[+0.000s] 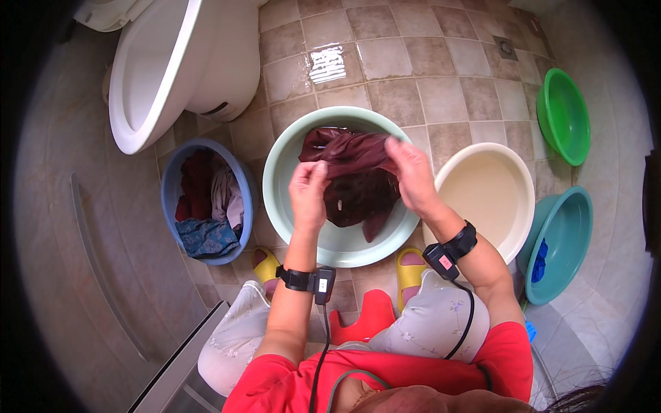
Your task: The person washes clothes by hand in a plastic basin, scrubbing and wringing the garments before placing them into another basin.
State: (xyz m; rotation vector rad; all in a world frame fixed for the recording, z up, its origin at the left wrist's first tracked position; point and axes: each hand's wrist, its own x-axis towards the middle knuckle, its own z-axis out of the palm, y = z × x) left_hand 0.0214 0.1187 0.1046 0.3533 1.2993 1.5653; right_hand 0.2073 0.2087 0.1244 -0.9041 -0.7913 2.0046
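A dark maroon garment (pixel 358 196) lies in the pale green basin (pixel 289 227) in front of me, partly in water. Both hands lift a stretch of it between them above the basin. My left hand (pixel 308 189) pinches the cloth at its left end, thumb and fingers pressed together. At the right end, my right hand (pixel 413 172) grips the same garment; its fingers are slightly smeared by motion. The lower folds hang down into the water, and a small pale spot shows on them.
To the left stands a blue basin (pixel 246 199) with red, pale and blue patterned clothes. A cream basin (pixel 482 199) holds cloudy water at the right. Beyond it are a green basin (pixel 568 117) and a teal basin (pixel 571 248) with a blue cloth. A white toilet (pixel 220 62) stands far left.
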